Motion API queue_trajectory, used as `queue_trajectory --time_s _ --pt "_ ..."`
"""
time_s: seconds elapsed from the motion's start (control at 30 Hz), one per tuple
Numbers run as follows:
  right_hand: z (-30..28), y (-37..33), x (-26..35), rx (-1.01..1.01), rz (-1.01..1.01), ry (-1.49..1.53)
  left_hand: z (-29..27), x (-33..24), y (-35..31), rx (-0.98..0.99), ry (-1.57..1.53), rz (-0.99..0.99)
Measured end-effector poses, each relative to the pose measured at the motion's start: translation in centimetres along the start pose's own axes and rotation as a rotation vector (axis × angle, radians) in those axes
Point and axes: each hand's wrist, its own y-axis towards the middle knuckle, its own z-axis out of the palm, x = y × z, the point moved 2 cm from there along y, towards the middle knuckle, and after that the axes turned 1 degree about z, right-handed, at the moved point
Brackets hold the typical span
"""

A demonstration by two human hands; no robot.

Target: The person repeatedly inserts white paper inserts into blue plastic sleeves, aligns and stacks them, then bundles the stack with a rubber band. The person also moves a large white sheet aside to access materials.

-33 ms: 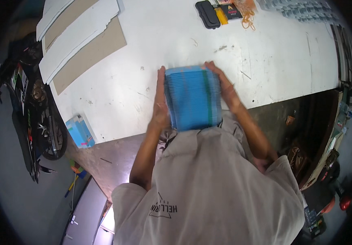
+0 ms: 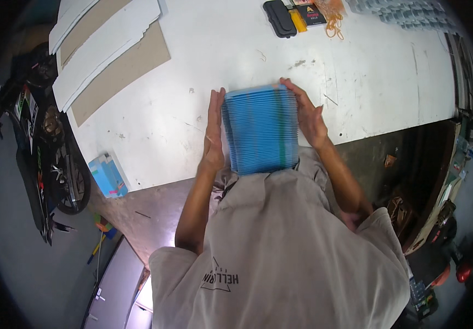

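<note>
A thick stack of blue printed cards or sheets (image 2: 259, 131) lies at the table's near edge, right in front of my body. Its many layered edges face me, and a green stripe runs down its right part. My left hand (image 2: 213, 131) is open, fingers straight and together, alongside the left side of the stack with a narrow gap at the palm. On the other side my right hand (image 2: 309, 118) is open too, its fingers stretched along the stack's right side near the far corner and its thumb apart. Whether its fingertips touch the stack is hard to tell.
A smaller blue pack (image 2: 108, 176) sits at the left table edge. Grey-and-white boards (image 2: 121, 71) lie far left. At the back are a black case (image 2: 279, 19), a yellow lighter (image 2: 297, 21), rubber bands (image 2: 333, 26) and clear plastic pieces (image 2: 406, 13). A motorbike (image 2: 39, 148) stands left.
Both hands have shifted slightly outward from the stack's sides. The right thumb now stands further out. The stack looks less blurred.
</note>
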Motion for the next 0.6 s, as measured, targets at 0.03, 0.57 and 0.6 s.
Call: queue_trajectory --time_s 0.03,0.57,0.6 --pt "0.5 0.4 0.0 -0.015 -0.028 -0.062 0.6 0.2 -0.2 -0.018 0.034 0.014" --pt "1.9 -4.2 -0.4 -0.044 0.03 0.17 1.9 1.8 -3.2 -0.063 0.25 0.091" --pt "2.1 -4.0 -0.2 -0.047 0.034 0.205 2.0 1.8 -3.3 -0.067 0.253 0.098"
